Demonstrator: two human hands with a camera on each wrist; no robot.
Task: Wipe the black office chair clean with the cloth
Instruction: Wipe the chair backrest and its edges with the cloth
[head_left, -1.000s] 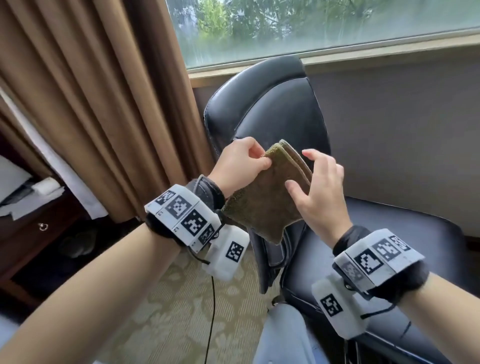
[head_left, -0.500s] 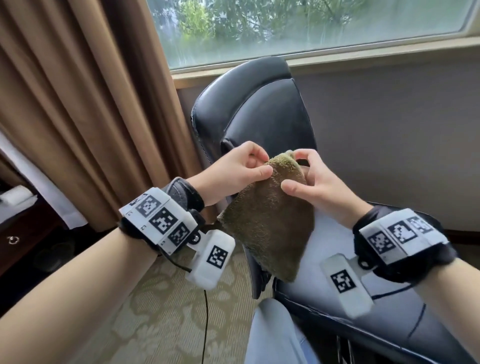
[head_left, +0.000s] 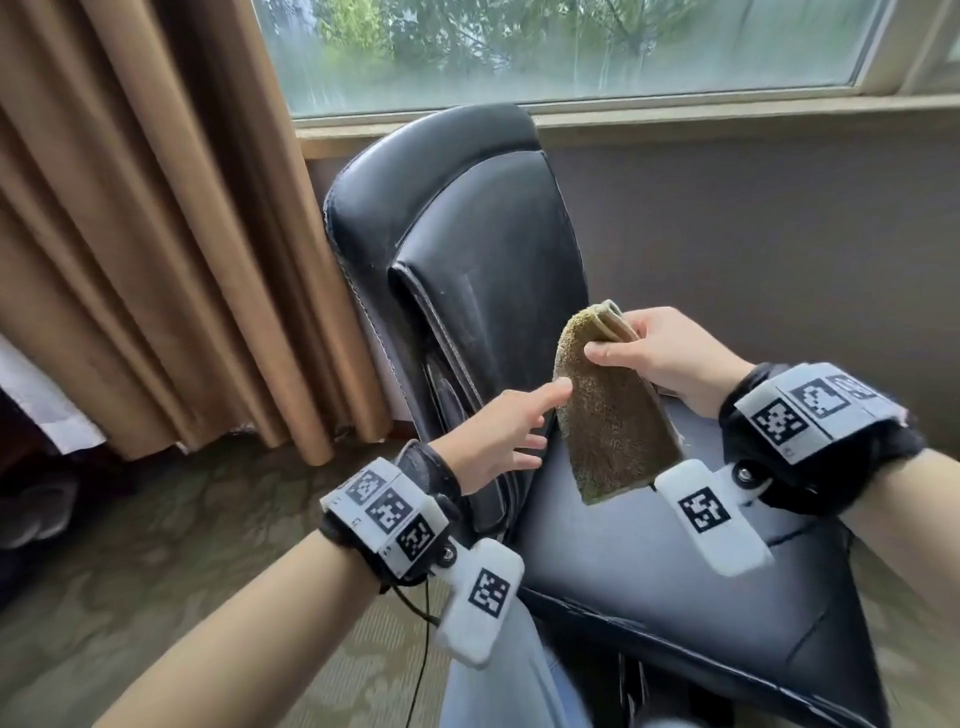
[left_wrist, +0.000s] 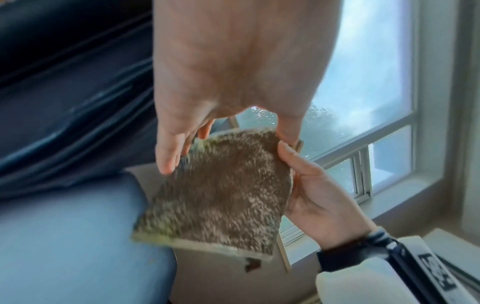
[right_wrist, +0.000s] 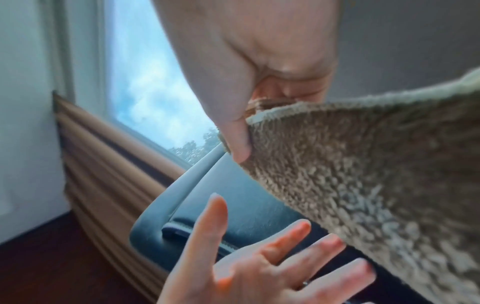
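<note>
The cloth, a shaggy olive-brown one folded into a thick pad, hangs in the air over the seat of the black office chair, just in front of the lower backrest and not touching the leather anywhere. The right hand has it by the top edge: thumb across the near face, the other fingers curled behind, a firm pinch, with the rest of the pad drooping free below. The left hand is spread and relaxed, holding nothing; its index fingertip reaches to the cloth's left edge, touching or a hair short of it, I can't call that one. The other left fingers fan out above the seat's inner edge.

So this looks like the getting-ready step: pad folded and gripped, wiping not yet begun. The backrest shows pale dusty streaks down its centre panel and along the stitched seam, so there's the work waiting. The next move, as I read it, calls for flattening the pad under the right palm and pressing it against the backrest, then stroking down. That pinch is fine for carrying, poor for scrubbing; a broader hold would serve better. The left hand might steady the chair, since it could swivel under pressure.
</note>
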